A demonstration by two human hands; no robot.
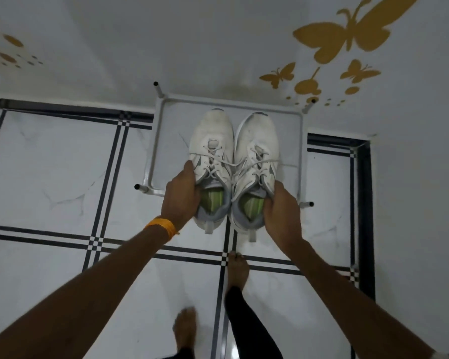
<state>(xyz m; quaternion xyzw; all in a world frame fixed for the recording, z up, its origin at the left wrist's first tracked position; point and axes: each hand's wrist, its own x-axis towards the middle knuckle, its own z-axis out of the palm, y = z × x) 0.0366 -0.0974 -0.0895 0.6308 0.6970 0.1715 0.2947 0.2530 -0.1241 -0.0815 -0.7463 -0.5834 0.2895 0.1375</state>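
Two white lace-up sneakers with green insoles are held side by side, toes pointing at the wall. My left hand (180, 194) grips the left sneaker (211, 141) at its collar, fingers curled into the opening. My right hand (280, 206) grips the right sneaker (257, 141) the same way. Both shoes hang over a white metal frame (154, 141), a rectangular rack with short black-capped posts at its corners, standing on the floor against the wall. An orange band circles my left wrist.
The floor (52, 164) is white tile with black line borders. My bare feet (236, 268) stand just behind the shoes. The white wall (192, 42) beyond the rack carries gold butterfly stickers (347, 35). A wall corner juts out at the right.
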